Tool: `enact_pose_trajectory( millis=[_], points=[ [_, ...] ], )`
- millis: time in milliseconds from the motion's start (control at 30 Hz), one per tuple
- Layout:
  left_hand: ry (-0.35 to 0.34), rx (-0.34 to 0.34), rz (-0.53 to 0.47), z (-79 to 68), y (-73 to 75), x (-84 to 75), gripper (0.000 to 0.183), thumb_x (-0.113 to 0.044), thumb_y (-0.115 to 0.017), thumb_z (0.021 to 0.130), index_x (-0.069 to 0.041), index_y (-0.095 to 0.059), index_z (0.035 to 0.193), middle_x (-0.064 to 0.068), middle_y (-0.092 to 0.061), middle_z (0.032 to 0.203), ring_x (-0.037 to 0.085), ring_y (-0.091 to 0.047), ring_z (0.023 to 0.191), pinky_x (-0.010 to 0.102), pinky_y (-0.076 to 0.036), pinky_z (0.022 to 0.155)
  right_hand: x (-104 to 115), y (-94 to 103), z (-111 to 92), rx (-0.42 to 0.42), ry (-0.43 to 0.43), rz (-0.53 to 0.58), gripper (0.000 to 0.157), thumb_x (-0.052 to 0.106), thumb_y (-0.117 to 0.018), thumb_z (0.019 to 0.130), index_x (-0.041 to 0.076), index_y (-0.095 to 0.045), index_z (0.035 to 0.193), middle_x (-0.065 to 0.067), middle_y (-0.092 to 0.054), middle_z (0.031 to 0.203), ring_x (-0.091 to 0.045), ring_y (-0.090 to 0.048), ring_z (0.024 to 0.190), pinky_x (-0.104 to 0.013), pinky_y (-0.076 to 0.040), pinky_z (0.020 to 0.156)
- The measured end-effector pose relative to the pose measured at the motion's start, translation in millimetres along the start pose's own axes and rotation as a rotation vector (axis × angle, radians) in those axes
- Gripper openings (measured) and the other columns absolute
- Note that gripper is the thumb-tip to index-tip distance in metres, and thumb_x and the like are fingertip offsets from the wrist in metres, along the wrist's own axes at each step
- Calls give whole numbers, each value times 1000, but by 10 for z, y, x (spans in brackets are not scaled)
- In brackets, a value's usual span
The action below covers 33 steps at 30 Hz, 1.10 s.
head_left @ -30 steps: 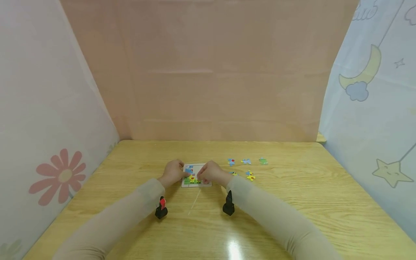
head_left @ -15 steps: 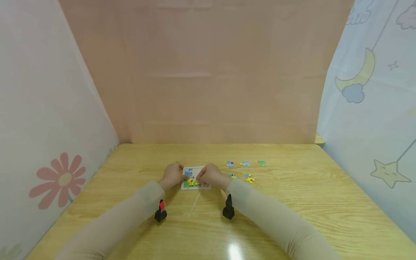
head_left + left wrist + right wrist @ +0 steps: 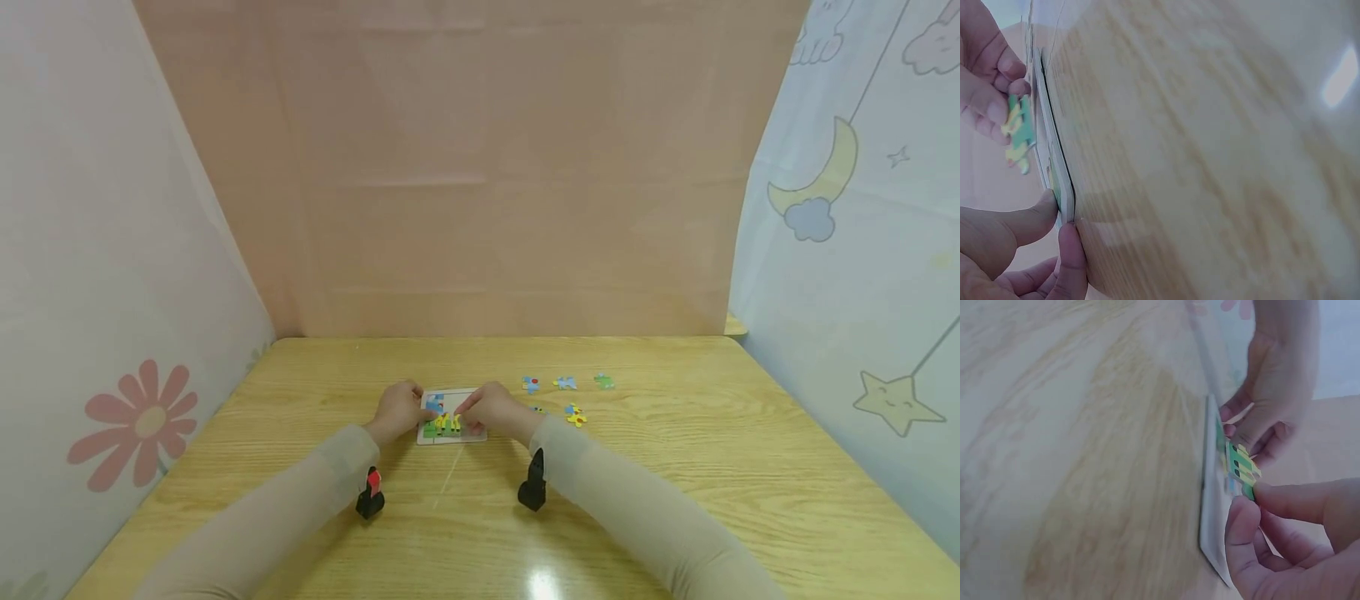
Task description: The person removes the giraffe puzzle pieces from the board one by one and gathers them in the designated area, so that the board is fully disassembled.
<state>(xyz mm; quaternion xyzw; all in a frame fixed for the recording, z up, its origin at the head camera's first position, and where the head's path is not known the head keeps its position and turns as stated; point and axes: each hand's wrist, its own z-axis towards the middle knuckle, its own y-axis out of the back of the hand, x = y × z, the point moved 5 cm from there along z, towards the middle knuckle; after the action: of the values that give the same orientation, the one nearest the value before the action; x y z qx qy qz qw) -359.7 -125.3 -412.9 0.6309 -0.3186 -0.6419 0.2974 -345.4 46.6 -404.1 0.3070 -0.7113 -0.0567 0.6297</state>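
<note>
A shallow white-rimmed puzzle board (image 3: 459, 400) lies on the table, its left part filled with blue, green and yellow picture pieces. My left hand (image 3: 397, 411) grips the board's left edge, thumb on top and fingers against the side, as the left wrist view shows. Between thumb and fingers of my right hand (image 3: 498, 409) is a green and yellow puzzle piece (image 3: 1241, 465) with black marks. The piece is tilted, close over the board's lower middle. In the left wrist view this same puzzle piece (image 3: 1019, 134) stands out from the board's face. The right fingers hide the board's right side.
To the right lie several loose puzzle pieces: one blue with a red dot (image 3: 531, 384), one light blue (image 3: 566, 383), one green (image 3: 604, 381) and one yellow (image 3: 575, 415). Another is partly behind the right hand. Fabric screens border the table (image 3: 660, 467) at back and sides.
The right wrist has shifted a little to the right, and more of the pinched puzzle piece shows. The left hand keeps its hold on the board. The head view has tilted slightly up.
</note>
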Motion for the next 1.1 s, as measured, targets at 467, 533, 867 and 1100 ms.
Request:
enact_pose_trajectory(
  millis=[467, 533, 867, 1100],
  points=[
    [11, 28, -15, 5, -9, 37, 47, -18, -79, 81, 3, -59, 117, 17, -63, 112, 22, -61, 87, 30, -55, 68, -46, 277, -85, -11, -37, 175, 14, 0, -62, 90, -3, -70, 101, -12, -69, 88, -16, -67, 67, -37, -60, 77],
    [18, 39, -11, 3, -7, 31, 47, -18, -79, 82, 4, -58, 119, 19, -62, 119, 23, -62, 90, 29, -55, 67, -84, 320, -95, -7, -40, 222, 15, -2, -61, 90, -5, -68, 103, -14, -68, 91, -18, -68, 68, -39, -59, 79],
    [15, 55, -15, 9, -21, 22, 46, -17, -78, 82, 4, -58, 118, 22, -59, 127, 21, -62, 88, 25, -54, 63, -290, 638, -145, -41, -15, 190, 24, 4, -58, 95, -4, -64, 116, -15, -68, 102, -27, -70, 86, -41, -57, 86],
    [43, 75, -78, -11, -20, 17, 47, -13, -76, 84, 5, -55, 122, 24, -56, 130, 16, -59, 67, 21, -50, 53, -397, 925, -217, -79, -18, 177, 26, 6, -56, 96, -5, -61, 119, -16, -66, 106, -23, -68, 86, -38, -57, 86]
  ],
)
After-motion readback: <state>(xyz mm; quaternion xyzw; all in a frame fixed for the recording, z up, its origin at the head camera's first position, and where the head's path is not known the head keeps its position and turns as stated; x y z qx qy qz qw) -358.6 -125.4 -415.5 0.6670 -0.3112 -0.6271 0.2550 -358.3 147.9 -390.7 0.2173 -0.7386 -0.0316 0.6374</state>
